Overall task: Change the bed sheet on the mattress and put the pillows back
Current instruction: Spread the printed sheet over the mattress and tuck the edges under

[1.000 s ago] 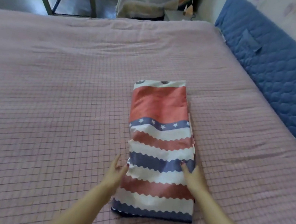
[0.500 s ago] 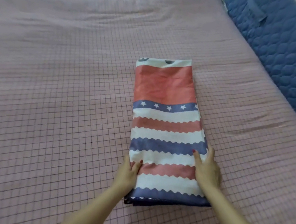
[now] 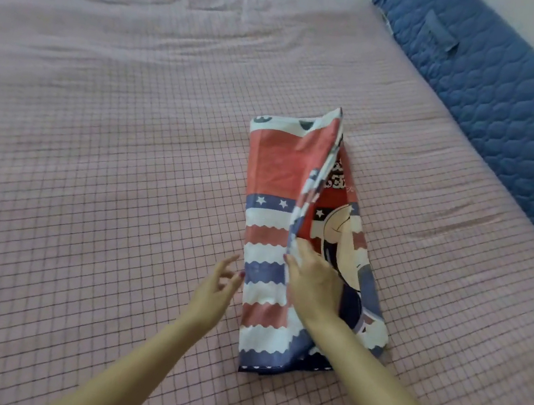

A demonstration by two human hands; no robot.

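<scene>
- I see the left hand point(image 3: 215, 290) at 7 o'clock of the sheet, fingers spread, holding nothing.
- Right hand point(image 3: 314, 284) pinches the top layer's edge, lifted.
- Folded bed sheet point(image 3: 276, 176) lies mid-mattress point(image 3: 103, 129).
- Blue headboard point(image 3: 504, 88) at 2 o'clock.

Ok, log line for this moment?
phase: unfolding | right hand: lifting top layer of folded sheet | left hand: open, beside sheet | mattress: pink checked cover
</scene>
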